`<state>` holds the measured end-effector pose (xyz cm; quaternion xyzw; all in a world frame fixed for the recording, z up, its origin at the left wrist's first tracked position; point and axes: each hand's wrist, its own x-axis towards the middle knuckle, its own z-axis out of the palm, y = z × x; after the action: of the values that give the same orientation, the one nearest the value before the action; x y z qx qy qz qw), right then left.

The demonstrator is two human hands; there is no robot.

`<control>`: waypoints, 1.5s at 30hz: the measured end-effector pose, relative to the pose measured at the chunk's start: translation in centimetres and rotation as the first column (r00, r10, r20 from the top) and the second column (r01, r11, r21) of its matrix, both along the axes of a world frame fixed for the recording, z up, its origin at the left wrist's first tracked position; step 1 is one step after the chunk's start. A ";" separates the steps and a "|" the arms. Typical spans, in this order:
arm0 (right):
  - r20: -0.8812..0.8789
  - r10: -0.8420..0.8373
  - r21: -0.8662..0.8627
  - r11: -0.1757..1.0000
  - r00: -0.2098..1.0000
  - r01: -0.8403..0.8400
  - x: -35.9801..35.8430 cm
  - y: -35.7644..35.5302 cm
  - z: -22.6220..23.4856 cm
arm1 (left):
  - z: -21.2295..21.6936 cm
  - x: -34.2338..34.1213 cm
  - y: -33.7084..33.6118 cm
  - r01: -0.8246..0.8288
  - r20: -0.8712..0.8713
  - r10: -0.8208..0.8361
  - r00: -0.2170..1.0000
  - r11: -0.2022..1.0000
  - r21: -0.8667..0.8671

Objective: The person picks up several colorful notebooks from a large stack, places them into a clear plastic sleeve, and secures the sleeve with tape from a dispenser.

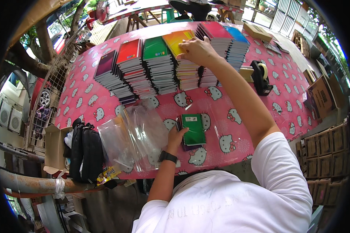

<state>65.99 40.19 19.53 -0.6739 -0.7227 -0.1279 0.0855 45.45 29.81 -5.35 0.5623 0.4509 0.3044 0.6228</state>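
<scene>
On the near part of the table, my left hand point(176, 138) is closed on the left edge of a small pile of spiral notebooks, its thumb against the cover. A green notebook point(194, 134) with a white label lies uppermost; a purple notebook point(192, 147) shows beneath. My right arm stretches far forward. The right hand point(201, 51) grips the near right edge of a yellow notebook point(177, 40) on top of its stack; part of its fingers are hidden. Beside that stack stand piles topped by a green notebook point(154, 47) and a pink notebook point(215, 29).
Clear plastic sleeves point(140, 136) lie left of my left hand. More stacks have a red notebook point(128, 51), a purple notebook point(105, 63) and a blue notebook point(236, 34) on top. A black tape dispenser point(261, 79) stands right; a black bag point(87, 151) sits at the left edge.
</scene>
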 end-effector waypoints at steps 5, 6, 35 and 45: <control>-0.003 0.169 0.311 0.937 0.986 -0.160 2.7 -1.5 -2.0 | -0.6 0.4 0.5 0.024 0.002 -0.024 1.000 1.000 -0.004; -0.100 0.251 0.403 0.895 0.963 -0.192 1.7 -2.7 -1.4 | -1.5 0.0 0.7 0.006 0.018 -0.006 1.000 1.000 -0.011; -0.967 0.110 0.138 0.984 -0.229 -0.111 -1.4 -17.5 -23.0 | 2.1 4.8 -1.2 0.091 0.345 -0.201 0.917 0.946 0.311; -0.715 0.242 0.233 0.967 0.656 -0.103 6.8 -12.1 -8.9 | 2.9 3.7 0.2 -0.032 0.304 0.029 0.952 0.999 0.004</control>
<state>72.76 28.09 10.60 -0.5859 -0.6735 0.1020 0.4391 49.14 30.01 -2.46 0.5046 0.3572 0.3989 0.6772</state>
